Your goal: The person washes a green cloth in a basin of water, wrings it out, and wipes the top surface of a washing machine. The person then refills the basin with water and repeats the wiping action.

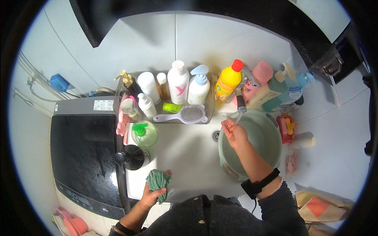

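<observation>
Head view: left hand clamps a green cloth. Right hand is unclenched below the faucet, over the washbasin.

Downward head view, apparently near

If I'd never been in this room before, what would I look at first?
Probably the bright yellow bottle with its red cap, standing at the back, just behind the tap. Next might be the big pale green basin on the right, with the right hand reaching over it below the tap. Then you might spot the green cloth in the left hand, near the front of the white counter.
</observation>
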### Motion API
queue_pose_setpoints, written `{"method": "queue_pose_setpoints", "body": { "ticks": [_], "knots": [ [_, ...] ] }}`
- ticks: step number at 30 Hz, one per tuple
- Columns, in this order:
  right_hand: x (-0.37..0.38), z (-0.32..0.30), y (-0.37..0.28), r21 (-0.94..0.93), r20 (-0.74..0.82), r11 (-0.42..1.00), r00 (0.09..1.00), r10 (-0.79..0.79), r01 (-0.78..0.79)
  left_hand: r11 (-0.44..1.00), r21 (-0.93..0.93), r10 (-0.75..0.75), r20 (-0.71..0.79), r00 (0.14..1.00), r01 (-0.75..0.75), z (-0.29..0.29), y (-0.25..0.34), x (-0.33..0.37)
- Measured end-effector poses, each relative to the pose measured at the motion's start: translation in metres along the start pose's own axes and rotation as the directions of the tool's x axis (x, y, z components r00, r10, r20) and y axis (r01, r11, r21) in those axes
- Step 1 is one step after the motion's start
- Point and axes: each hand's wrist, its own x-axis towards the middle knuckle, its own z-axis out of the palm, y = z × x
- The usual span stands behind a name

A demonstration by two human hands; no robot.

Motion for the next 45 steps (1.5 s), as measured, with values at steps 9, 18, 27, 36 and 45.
{"method": "queue_pose_setpoints", "body": {
  "ticks": [9,18,27,36,45],
  "knots": [
    [-0.041,-0.026,-0.023,-0.689,0.530,0.724,0.689,0.495,0.010,0.990,-0.129,-0.059,0.010,0.998,0.060,0.006,0.003,0.005],
    [-0.083,-0.051,0.022,-0.760,0.644,0.040,0.759,-0.099,0.649,0.974,-0.174,-0.120,0.146,0.982,0.145,0.026,0.004,0.025],
    [-0.044,-0.212,-0.088,-0.988,0.101,-0.152,0.578,-0.810,-0.040,0.864,-0.079,-0.425,0.415,0.805,0.497,0.110,-0.041,0.111],
    [-0.043,-0.242,-0.040,-0.990,0.111,-0.131,0.839,-0.532,0.047,0.934,0.137,-0.351,0.190,0.917,0.329,0.107,-0.009,0.116],
    [-0.085,-0.217,-0.013,-0.752,0.070,0.630,0.974,-0.215,0.193,0.967,0.227,-0.131,0.038,0.991,0.120,0.103,0.013,0.108]
  ]
}}
